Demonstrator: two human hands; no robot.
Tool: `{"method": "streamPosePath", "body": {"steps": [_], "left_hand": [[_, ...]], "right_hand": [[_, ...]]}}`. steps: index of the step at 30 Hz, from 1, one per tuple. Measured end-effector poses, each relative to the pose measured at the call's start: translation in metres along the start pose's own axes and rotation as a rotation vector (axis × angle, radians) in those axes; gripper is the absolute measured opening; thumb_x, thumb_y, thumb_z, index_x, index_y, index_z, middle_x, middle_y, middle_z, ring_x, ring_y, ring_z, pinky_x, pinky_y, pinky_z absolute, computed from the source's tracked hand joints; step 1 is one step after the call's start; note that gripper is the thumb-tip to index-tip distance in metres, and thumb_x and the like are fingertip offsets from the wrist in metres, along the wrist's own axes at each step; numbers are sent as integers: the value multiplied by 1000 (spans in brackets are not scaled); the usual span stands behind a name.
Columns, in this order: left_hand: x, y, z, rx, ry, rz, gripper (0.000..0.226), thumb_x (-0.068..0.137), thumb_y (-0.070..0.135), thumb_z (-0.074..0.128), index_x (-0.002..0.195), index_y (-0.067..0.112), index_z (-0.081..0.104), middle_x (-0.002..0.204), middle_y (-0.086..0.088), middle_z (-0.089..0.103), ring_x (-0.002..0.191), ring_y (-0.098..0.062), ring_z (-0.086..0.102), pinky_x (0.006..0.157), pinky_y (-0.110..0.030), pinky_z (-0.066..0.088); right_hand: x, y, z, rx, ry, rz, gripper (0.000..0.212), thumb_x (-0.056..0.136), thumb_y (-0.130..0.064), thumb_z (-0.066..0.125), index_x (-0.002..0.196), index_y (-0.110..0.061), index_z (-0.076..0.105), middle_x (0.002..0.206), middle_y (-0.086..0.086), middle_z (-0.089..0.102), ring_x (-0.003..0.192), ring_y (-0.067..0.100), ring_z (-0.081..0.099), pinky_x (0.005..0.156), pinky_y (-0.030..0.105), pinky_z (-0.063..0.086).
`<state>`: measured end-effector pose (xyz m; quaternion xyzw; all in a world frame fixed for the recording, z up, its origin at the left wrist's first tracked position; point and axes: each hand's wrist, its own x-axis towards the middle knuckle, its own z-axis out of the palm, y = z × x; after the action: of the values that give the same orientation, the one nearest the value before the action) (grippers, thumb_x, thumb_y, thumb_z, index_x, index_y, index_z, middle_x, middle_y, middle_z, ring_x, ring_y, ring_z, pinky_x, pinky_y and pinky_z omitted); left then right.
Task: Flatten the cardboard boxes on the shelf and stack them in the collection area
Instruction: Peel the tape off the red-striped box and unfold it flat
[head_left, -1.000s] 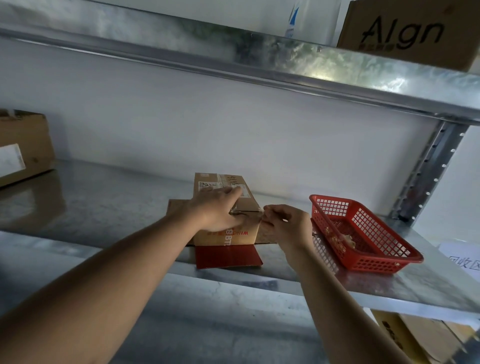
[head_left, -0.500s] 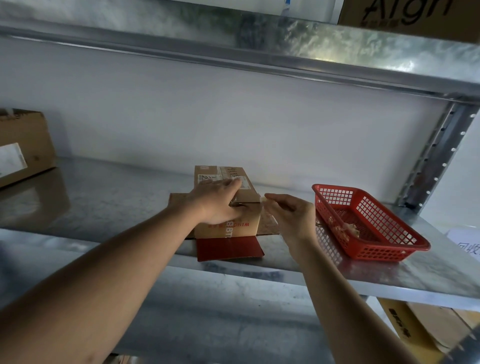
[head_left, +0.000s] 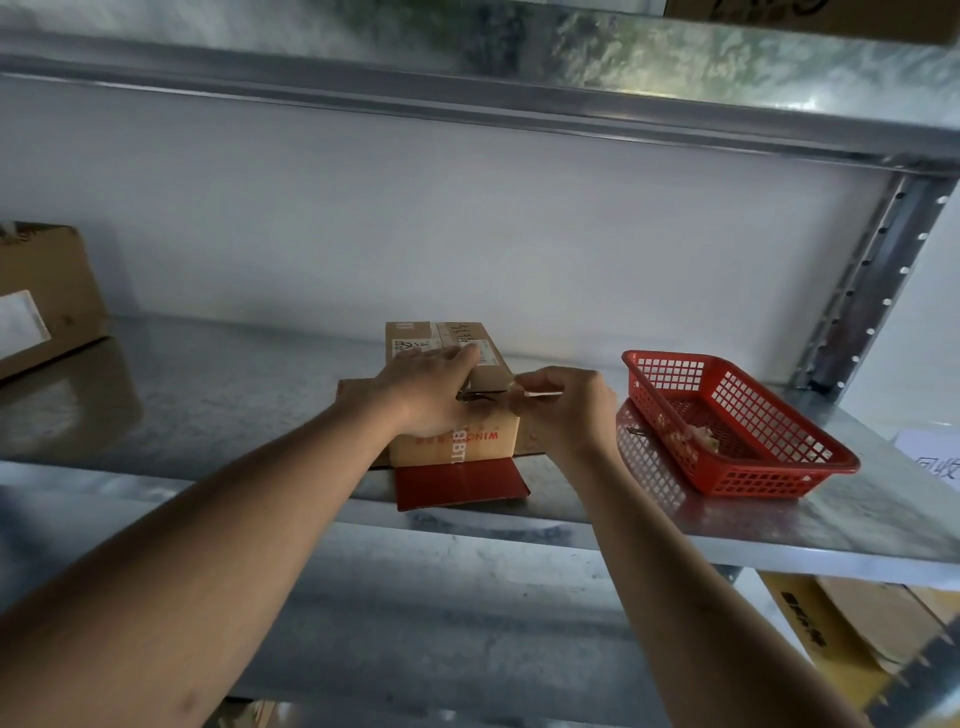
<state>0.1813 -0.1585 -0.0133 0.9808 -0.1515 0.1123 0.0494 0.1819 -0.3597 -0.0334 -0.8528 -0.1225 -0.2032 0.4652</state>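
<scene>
Left hand (head_left: 431, 395) flat on the box (head_left: 457, 410) — right hand (head_left: 563, 410) fingers pinching tape (head_left: 535, 396).

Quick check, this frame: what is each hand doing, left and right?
Left hand: open, fingers straight, pressing flat on the cardboard box.
Right hand: closed, pinching a strip of tape beside the box.

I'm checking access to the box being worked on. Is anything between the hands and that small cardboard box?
Nothing visible. The left hand rests on the small cardboard box; the right hand pinches something pale at its right edge.
</scene>
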Motion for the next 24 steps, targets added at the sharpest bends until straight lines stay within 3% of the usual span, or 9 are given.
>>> {"method": "streamPosePath", "body": {"steps": [2, 6, 10, 14, 18, 22, 24], "left_hand": [[0, 0, 0, 3, 9, 5, 51, 89, 78, 47, 106, 32, 34, 99, 15, 48, 93, -17, 56, 72, -38, 39], [-1, 0, -1, -6, 16, 5, 55, 89, 83, 44, 109, 32, 35, 96, 15, 45, 87, -14, 50, 72, -37, 36], [-2, 0, -1, 4, 36, 9, 46, 94, 72, 49, 107, 31, 33, 101, 11, 50, 89, -16, 47, 74, -37, 34], [-2, 1, -1, 23, 36, 17, 45, 96, 64, 50, 117, 26, 39, 110, 8, 53, 96, -19, 50, 77, -38, 38], [-1, 1, 0, 28, 41, 18, 47, 96, 65, 50, 118, 25, 40, 112, 7, 57, 97, -19, 53, 79, -38, 40], [0, 1, 0, 31, 32, 14, 53, 93, 78, 46, 110, 29, 36, 100, 12, 47, 93, -19, 51, 79, -39, 39], [0, 1, 0, 39, 22, 14, 57, 90, 83, 42, 111, 30, 36, 107, 8, 54, 100, -22, 57, 81, -40, 42]], "right_hand": [[-1, -1, 1, -6, 21, -3, 10, 84, -35, 82, 90, -27, 84, 70, -19, 73, 67, -2, 68, 60, 16, 53], [-2, 2, 1, 256, 77, 226, 16, 89, -25, 80, 73, -23, 80, 65, -6, 75, 67, 13, 76, 67, 36, 65], [-8, 3, 0, 704, 78, 487, 8, 87, -8, 82, 78, -6, 80, 76, 8, 78, 76, 21, 79, 65, 24, 62], [-11, 4, 5, 783, 137, 600, 8, 84, -4, 83, 77, -7, 80, 76, 7, 79, 77, 21, 79, 72, 28, 63], [-10, 5, 8, 624, 194, 409, 18, 83, 0, 82, 83, -17, 81, 77, 4, 79, 72, 19, 78, 64, 27, 63], [-14, 4, 10, 437, 155, 246, 18, 84, -16, 74, 91, -29, 83, 84, -11, 79, 80, 10, 77, 76, 39, 65], [-17, 2, 10, 347, 115, 150, 22, 85, -24, 69, 100, -33, 82, 88, -19, 78, 82, 2, 75, 79, 39, 65]]}}
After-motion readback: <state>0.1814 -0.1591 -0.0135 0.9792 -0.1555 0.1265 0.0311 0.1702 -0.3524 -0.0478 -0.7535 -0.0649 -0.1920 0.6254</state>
